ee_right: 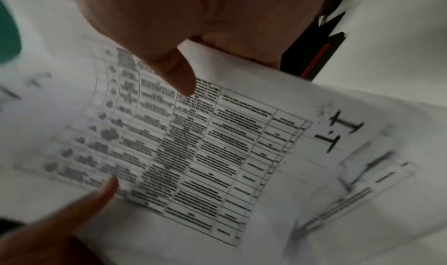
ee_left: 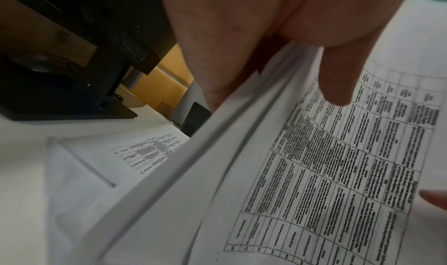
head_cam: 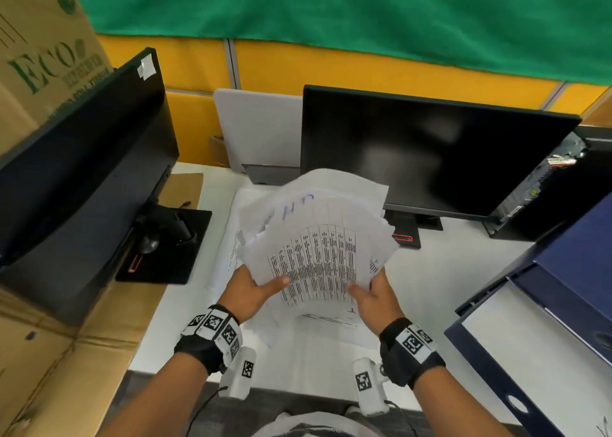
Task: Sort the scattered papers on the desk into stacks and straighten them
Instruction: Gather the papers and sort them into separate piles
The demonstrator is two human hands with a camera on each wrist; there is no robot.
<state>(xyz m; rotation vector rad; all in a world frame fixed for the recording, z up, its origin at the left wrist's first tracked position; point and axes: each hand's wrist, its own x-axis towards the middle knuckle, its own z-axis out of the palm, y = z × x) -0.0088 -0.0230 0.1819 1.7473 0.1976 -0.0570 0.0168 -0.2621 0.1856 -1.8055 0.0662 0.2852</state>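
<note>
A loose, uneven bundle of printed papers (head_cam: 318,238) with tables on them is raised above the white desk (head_cam: 463,264). My left hand (head_cam: 255,287) grips its lower left edge, thumb on the top sheet. My right hand (head_cam: 374,296) grips the lower right edge the same way. Up close, the left thumb (ee_left: 338,81) presses the table sheet (ee_left: 326,164), fingers hidden behind the bundle. The right thumb (ee_right: 179,74) lies on the blurred top sheet (ee_right: 205,154). More sheets (head_cam: 228,238) lie flat on the desk under the bundle, also seen as flat sheets (ee_left: 96,164).
A dark monitor (head_cam: 430,151) stands right behind the papers, its stand (head_cam: 407,231) close to them. Another monitor (head_cam: 82,158) and its base (head_cam: 165,244) sit at left, with cardboard boxes (head_cam: 43,45) beyond. An open blue binder (head_cam: 546,320) lies at right.
</note>
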